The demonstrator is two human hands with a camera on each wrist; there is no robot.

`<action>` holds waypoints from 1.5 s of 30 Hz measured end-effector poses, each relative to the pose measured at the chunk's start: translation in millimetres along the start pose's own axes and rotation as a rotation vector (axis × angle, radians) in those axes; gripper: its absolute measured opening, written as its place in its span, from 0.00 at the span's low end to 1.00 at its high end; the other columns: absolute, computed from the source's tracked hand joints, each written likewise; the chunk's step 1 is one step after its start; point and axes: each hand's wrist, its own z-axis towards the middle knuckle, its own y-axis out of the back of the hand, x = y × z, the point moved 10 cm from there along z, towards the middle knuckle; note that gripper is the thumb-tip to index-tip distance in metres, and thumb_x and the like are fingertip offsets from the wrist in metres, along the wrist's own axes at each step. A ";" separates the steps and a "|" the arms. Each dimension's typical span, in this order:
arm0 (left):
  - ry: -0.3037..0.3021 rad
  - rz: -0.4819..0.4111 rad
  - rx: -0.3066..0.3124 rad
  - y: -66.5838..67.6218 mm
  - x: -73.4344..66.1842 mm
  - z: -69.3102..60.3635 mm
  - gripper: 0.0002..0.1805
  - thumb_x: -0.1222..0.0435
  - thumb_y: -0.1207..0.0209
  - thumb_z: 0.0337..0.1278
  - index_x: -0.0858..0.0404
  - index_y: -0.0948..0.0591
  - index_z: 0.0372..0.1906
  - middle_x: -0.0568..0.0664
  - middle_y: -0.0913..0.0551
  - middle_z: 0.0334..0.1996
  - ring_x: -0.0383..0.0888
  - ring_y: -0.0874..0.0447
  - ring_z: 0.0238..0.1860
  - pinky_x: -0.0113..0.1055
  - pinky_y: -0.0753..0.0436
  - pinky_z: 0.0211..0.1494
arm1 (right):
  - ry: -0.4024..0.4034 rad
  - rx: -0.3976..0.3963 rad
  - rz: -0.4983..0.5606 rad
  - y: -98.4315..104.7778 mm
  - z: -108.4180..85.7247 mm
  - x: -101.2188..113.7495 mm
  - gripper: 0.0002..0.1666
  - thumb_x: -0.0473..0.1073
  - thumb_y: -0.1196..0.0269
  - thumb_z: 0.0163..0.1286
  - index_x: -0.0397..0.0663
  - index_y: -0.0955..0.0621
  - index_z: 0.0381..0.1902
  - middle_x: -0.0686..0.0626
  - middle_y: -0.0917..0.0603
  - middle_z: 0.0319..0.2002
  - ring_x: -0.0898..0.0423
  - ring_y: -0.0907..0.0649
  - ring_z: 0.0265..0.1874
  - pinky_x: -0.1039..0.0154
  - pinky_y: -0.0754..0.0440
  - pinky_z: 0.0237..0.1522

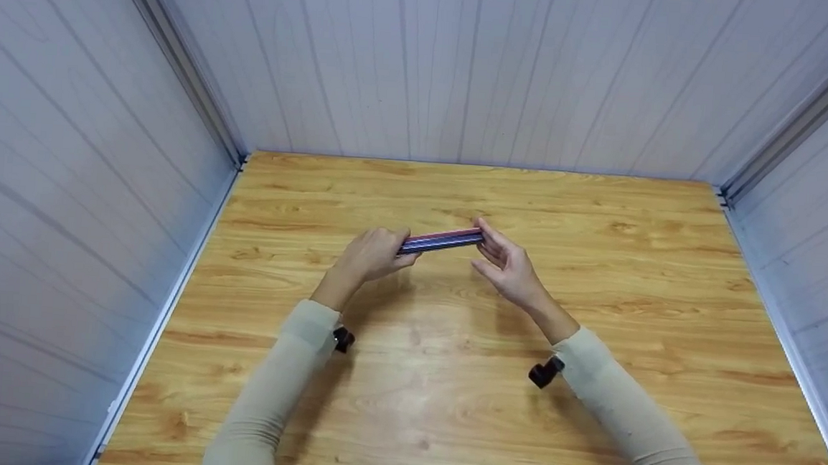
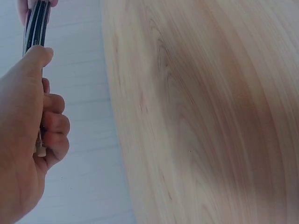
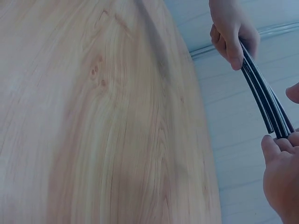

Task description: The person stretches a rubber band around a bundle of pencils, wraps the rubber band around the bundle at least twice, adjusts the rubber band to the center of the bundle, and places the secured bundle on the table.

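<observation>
A bundle of several thin sticks, like pencils (image 1: 442,241) (image 2: 37,25) (image 3: 263,91), is held above the table, mostly dark with a pink one along the top in the head view. My left hand (image 1: 372,254) (image 2: 21,126) (image 3: 232,32) grips one end, fingers curled round it; a pale tip pokes out below those fingers in the left wrist view. At the other end, the fingers of my right hand (image 1: 516,273) (image 3: 284,179) touch the sticks' ends, its thumb standing apart. One stick ends a little short of the others in the right wrist view.
The wood-grain table (image 1: 411,398) lies beneath both hands. Pale panelled walls (image 1: 438,69) rise at the back and on both sides. A small black device is on each wrist, at the cuffs of the light sleeves.
</observation>
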 end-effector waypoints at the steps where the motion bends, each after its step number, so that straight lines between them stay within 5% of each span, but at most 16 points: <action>1: -0.002 0.004 -0.002 0.3 -0.3 -0.4 0.18 0.52 0.39 0.85 0.65 0.18 0.48 0.48 0.24 0.28 0.43 0.30 0.29 0.35 0.32 0.33 | 0.001 0.003 -0.007 0.5 -0.7 -0.4 0.44 0.19 0.40 0.78 0.22 0.44 0.86 0.25 0.41 0.87 0.28 0.39 0.87 0.44 0.33 0.83; 11: 0.011 -0.067 0.016 -1.3 -0.4 -2.8 0.17 0.53 0.40 0.84 0.64 0.19 0.43 0.45 0.28 0.27 0.42 0.32 0.28 0.35 0.34 0.33 | -0.010 0.027 0.039 -1.9 -0.5 -6.7 0.48 0.20 0.42 0.79 0.19 0.53 0.87 0.23 0.49 0.87 0.27 0.45 0.87 0.41 0.36 0.84; 21: 0.055 -0.109 -0.013 0.6 0.6 -4.2 0.20 0.49 0.38 0.84 0.64 0.16 0.44 0.45 0.26 0.27 0.41 0.32 0.28 0.35 0.33 0.33 | -0.001 0.019 0.065 -3.2 -0.3 -6.1 0.48 0.19 0.40 0.77 0.19 0.50 0.86 0.22 0.46 0.87 0.27 0.44 0.88 0.43 0.35 0.83; 30: 0.046 -0.074 -0.003 0.5 -3.3 -4.6 0.24 0.45 0.38 0.85 0.65 0.17 0.46 0.46 0.28 0.26 0.40 0.33 0.26 0.34 0.35 0.31 | 0.004 0.000 0.022 -3.0 2.1 -3.3 0.50 0.19 0.39 0.75 0.23 0.50 0.88 0.22 0.39 0.85 0.26 0.35 0.85 0.55 0.20 0.79; 38: 0.049 -0.069 0.010 -0.5 -1.5 -3.2 0.32 0.37 0.42 0.83 0.64 0.18 0.46 0.44 0.31 0.24 0.40 0.36 0.25 0.34 0.36 0.31 | 0.014 0.044 -0.021 -4.0 -1.2 -2.7 0.50 0.19 0.40 0.78 0.24 0.52 0.88 0.24 0.45 0.88 0.29 0.41 0.88 0.34 0.28 0.81; 45: 0.043 -0.069 0.000 1.3 0.3 -5.2 0.30 0.37 0.42 0.84 0.64 0.18 0.47 0.45 0.30 0.25 0.41 0.35 0.26 0.35 0.34 0.32 | 0.023 0.090 -0.023 -11.5 -2.7 0.2 0.54 0.20 0.39 0.78 0.25 0.57 0.89 0.26 0.53 0.90 0.27 0.47 0.90 0.31 0.34 0.84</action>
